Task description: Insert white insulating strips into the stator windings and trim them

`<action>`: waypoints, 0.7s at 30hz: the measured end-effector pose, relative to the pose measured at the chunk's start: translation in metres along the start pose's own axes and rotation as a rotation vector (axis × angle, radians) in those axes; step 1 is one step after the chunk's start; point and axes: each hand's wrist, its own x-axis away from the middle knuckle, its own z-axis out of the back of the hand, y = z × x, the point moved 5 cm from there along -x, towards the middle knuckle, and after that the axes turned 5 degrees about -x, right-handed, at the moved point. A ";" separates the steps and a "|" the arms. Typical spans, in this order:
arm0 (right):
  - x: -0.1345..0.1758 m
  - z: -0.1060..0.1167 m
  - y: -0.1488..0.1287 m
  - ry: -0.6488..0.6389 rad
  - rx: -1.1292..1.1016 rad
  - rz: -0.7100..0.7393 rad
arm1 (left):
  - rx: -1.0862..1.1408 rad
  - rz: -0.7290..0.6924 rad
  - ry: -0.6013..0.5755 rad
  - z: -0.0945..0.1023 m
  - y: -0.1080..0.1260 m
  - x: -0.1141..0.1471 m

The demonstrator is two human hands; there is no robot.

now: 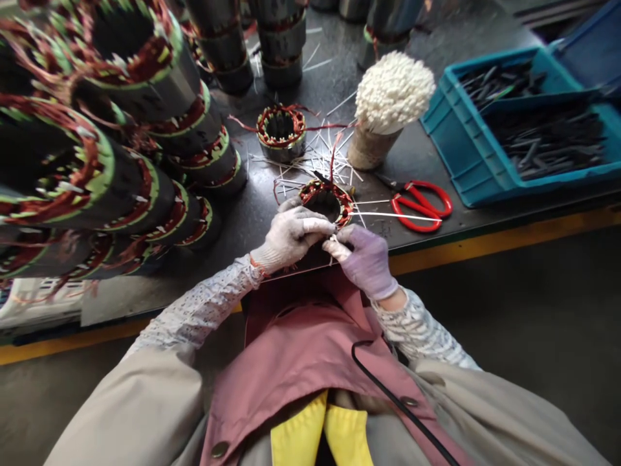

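Observation:
Close to the table's front edge sits a wound motor stator, a ring with red-brown windings. My left hand, in a whitish glove, lies over its near left side, fingers bent and drawn together. In a purple glove with pale fingertips, my right hand pinches at the near right side of the ring, almost touching the left fingertips. What the fingers hold is too small and too covered to make out. A white tie strip stretches from the stator to the right, across red-handled scissors.
Stacks of stators crowd the left. Another stator stands behind mine, among scattered white strips. A cup bristles with a bundle of white sticks. A blue bin of dark pieces stands at right.

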 end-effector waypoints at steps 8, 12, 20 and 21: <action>0.004 0.007 -0.007 -0.038 -0.054 0.041 | -0.001 0.023 -0.045 0.000 -0.002 -0.002; 0.000 -0.003 0.002 -0.032 0.046 0.067 | -0.018 0.003 -0.015 0.000 -0.001 -0.001; -0.013 -0.004 -0.006 -0.115 0.508 0.290 | 0.007 -0.015 -0.088 0.000 0.000 -0.005; -0.010 -0.001 -0.010 -0.201 0.477 0.327 | 0.023 0.007 -0.098 0.000 -0.001 -0.006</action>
